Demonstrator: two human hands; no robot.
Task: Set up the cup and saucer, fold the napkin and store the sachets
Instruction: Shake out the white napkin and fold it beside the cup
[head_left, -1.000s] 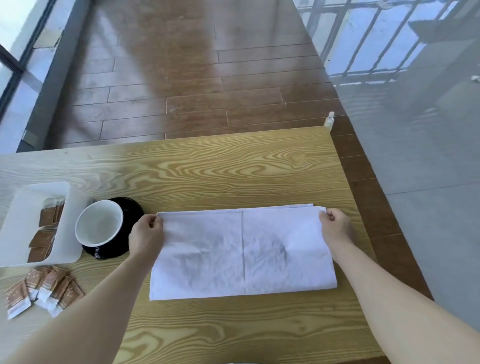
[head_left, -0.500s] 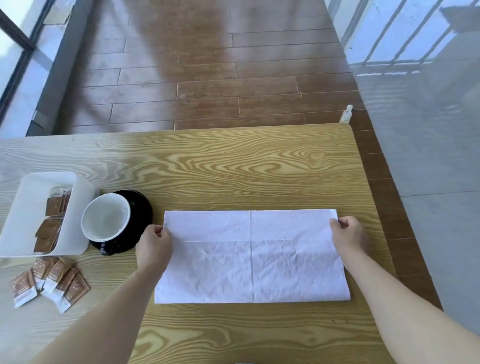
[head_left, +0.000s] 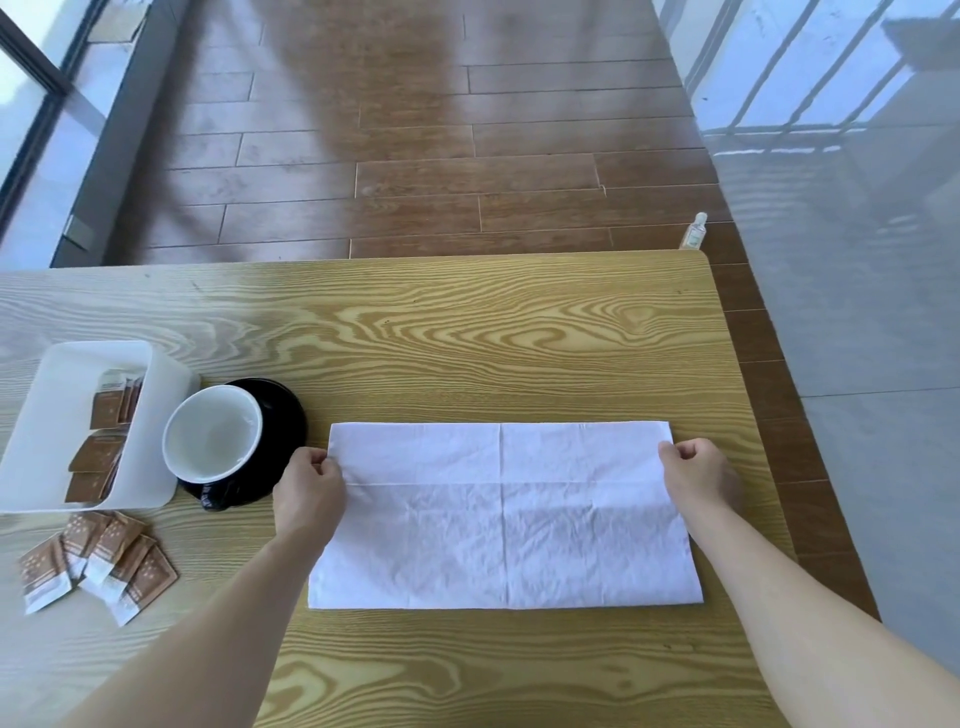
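Here the white napkin (head_left: 506, 514) lay flat on the wooden tabletop (head_left: 467, 332), spread as a wide rectangle with a vertical crease down its middle and a horizontal crease running across it, roughly a third of the way down from its far edge. The left hand (head_left: 310, 491) was closed in a pinch on the napkin's left edge, right at the level of that horizontal crease, thumb and fingertips curled together on the cloth. The right hand (head_left: 698, 475) was closed the same way on the right edge, at about the same height. Both forearms reached in from the near side of the tabletop, one over each lower corner of the napkin.

To the left of the napkin stood a cup (head_left: 213, 434), black outside and white inside, seated on a black saucer (head_left: 283, 410); the saucer's rim came just beside the left hand, though whether they touched could not be told. Left of the cup, and touching or nearly touching it, sat a white plastic bin (head_left: 36, 441) with several brown sachets (head_left: 104, 436) standing inside along its right wall. More brown-and-white sachets lay in a loose, overlapping fan on the tabletop (head_left: 98, 564), just in front of the bin. Beyond the tabletop's far right corner, a small clear bottle (head_left: 693, 233) with a white cap stood on the wooden floor (head_left: 415, 156).
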